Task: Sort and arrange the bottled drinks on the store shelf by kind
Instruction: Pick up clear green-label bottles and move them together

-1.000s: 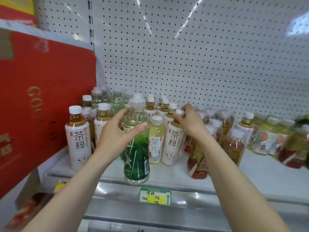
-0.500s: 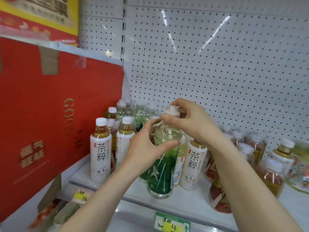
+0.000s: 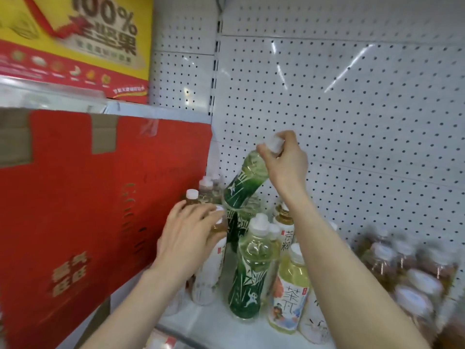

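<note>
Since half a second ago, your right grip (image 3: pixel 284 166) has lifted the green bottle (image 3: pixel 245 183) off the shelf (image 3: pixel 214 326), pinching it by the cap, so it hangs tilted above the back row. Your left grip (image 3: pixel 187 238) has left it and now curls round the neck of a white-labelled tea bottle (image 3: pixel 207 275) just beside the red box (image 3: pixel 88 210). A second green bottle (image 3: pixel 249 278) stands upright at the shelf's front.
</note>
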### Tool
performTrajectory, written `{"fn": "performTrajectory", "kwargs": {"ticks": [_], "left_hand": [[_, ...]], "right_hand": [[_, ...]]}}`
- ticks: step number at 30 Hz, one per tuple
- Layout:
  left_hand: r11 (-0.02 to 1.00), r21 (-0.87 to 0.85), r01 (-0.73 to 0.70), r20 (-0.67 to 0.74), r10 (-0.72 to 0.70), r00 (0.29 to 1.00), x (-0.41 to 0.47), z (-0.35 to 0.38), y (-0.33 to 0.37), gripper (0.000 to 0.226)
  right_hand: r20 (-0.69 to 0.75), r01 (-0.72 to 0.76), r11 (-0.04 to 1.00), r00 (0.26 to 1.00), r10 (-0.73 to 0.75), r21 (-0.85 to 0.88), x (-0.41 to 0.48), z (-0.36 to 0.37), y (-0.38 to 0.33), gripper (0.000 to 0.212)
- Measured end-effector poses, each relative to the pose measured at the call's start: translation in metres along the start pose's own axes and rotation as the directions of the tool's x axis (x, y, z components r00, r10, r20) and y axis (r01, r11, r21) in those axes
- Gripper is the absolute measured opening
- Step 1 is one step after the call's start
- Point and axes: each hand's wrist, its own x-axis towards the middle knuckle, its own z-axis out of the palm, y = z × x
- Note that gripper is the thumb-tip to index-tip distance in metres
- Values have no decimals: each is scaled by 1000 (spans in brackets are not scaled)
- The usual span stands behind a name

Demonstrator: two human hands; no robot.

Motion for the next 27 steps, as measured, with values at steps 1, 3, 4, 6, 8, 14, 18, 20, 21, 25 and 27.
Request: {"fn": "performTrajectory", "kwargs": {"ticks": [1, 3, 4, 6, 8, 14, 18, 20, 21, 25, 27], "left_hand": [[1000, -2, -1, 11, 1, 1000, 0, 0, 0, 45], [1000, -27, -3, 16, 4, 1000, 0, 1, 0, 47], [999, -32, -11, 8, 11, 1000, 0, 1, -1, 48], [999, -28, -24, -5, 24, 1000, -1, 2, -4, 50], [999, -26, -33, -16, 33, 999, -2, 4, -6, 52], [998, -21, -61, -65, 60, 996, -4, 10, -10, 57], [997, -35, -64, -77, 62, 995, -5, 11, -11, 56], [997, -27, -69, -81, 67, 994, -5, 12, -12, 55], [997, -29, -72, -83, 69, 994, -6, 12, -12, 55], [996, -42, -75, -114, 70, 991, -5, 11, -11, 52], [995, -20, -101, -134, 98, 986, -4, 10, -12, 52]], "right_hand": [[45, -7, 1000, 999, 7, -17, 1, 10, 6, 45], [152, -25, 999, 988, 32, -45, 5, 25, 14, 45], [209, -17, 998, 977, 30, -64, 7, 31, 16, 45], [317, 24, 993, 948, 14, -114, 11, 45, 19, 46], [412, 36, 985, 910, 36, -167, 12, 57, 24, 49], [628, 68, 954, 766, 137, -291, 6, 86, 44, 54], [663, 58, 946, 726, 179, -320, 4, 92, 48, 54], [687, 59, 948, 704, 183, -314, 4, 87, 48, 55], [697, 55, 951, 693, 183, -304, 5, 84, 48, 55], [675, 62, 961, 724, 143, -270, 1, 60, 40, 46], [625, 93, 962, 775, 92, -256, -8, 40, 32, 43]]}}
